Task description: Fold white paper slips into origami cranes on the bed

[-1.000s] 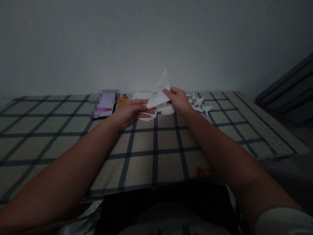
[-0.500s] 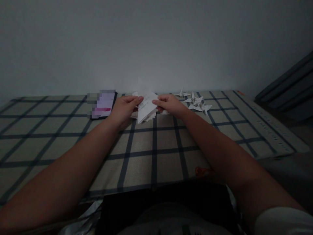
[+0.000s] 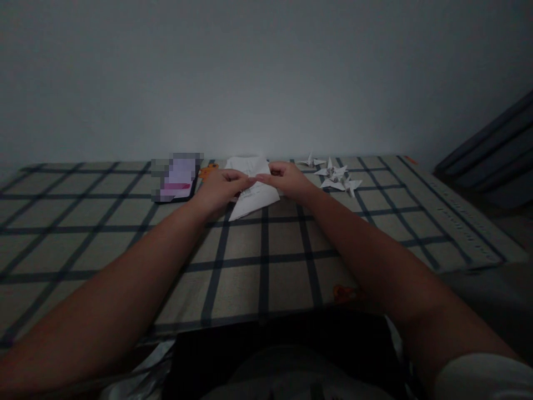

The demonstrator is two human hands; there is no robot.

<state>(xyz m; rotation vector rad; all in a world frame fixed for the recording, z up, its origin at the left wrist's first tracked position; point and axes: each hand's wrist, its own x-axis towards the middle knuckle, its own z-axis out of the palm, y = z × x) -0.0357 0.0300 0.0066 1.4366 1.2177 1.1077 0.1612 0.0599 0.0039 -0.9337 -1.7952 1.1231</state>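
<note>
The sheet of paper (image 3: pixel 255 201) now lies low on the checked cloth (image 3: pixel 266 261), close to the middle of its far edge, with one pointed corner toward the person. A second ago the right hand (image 3: pixel 289 179) held it up off the cloth with a corner standing high. The left hand (image 3: pixel 219 189) and the right hand have since drawn together. Their fingertips meet over the sheet's upper part, thumb and forefinger of each pinching the paper and the other fingers curled in.

Behind the sheet more white paper (image 3: pixel 245 164) shows, perhaps a loose pile, though the dim light blurs its edges. Small folded paper figures (image 3: pixel 337 179) lie in a cluster just right of the right hand, toward the far right corner. A flat blurred-out object (image 3: pixel 177 178) lies left of the left hand by the far edge. A dark shape (image 3: pixel 283 344) at the near edge is cut off by the bottom of the view.
</note>
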